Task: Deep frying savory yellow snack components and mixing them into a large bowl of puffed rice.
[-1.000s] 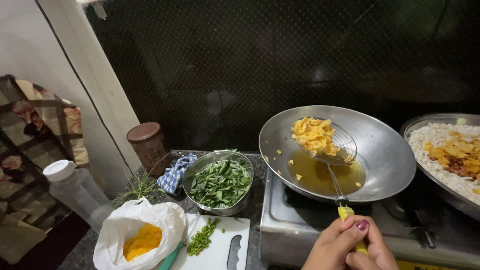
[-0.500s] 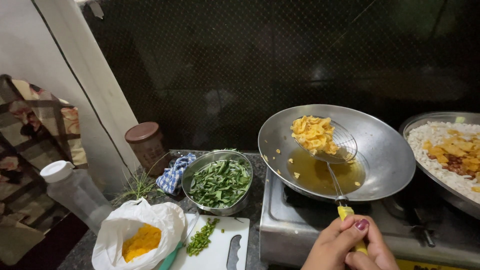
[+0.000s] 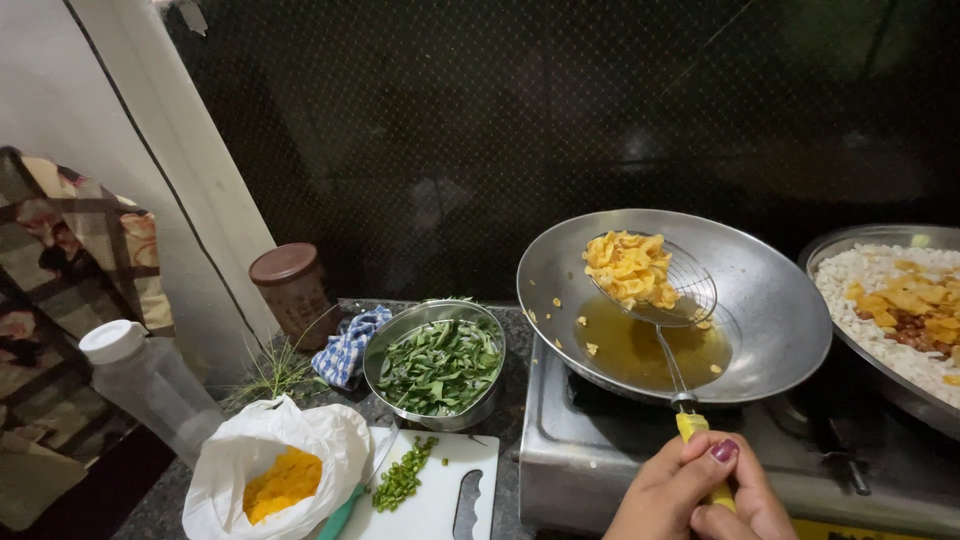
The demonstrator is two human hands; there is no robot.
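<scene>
Skimmer (image 3: 655,290) w/ yellow fried bits held above oil in wok (image 3: 780,310), ahead of hands | R hand (image 3: 690,485) clamped on yellow handle, L hand (image 3: 745,520) touching it, grip unclear | bowl of greens (image 3: 437,365) far left of hands | cutting board (image 3: 440,495) left.

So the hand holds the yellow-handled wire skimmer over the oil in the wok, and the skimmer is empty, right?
Not empty. The head view shows the wire skimmer loaded with golden fried pieces. The rest stands: the hand grips its yellow handle, holding it over the oil in the wok.
</scene>
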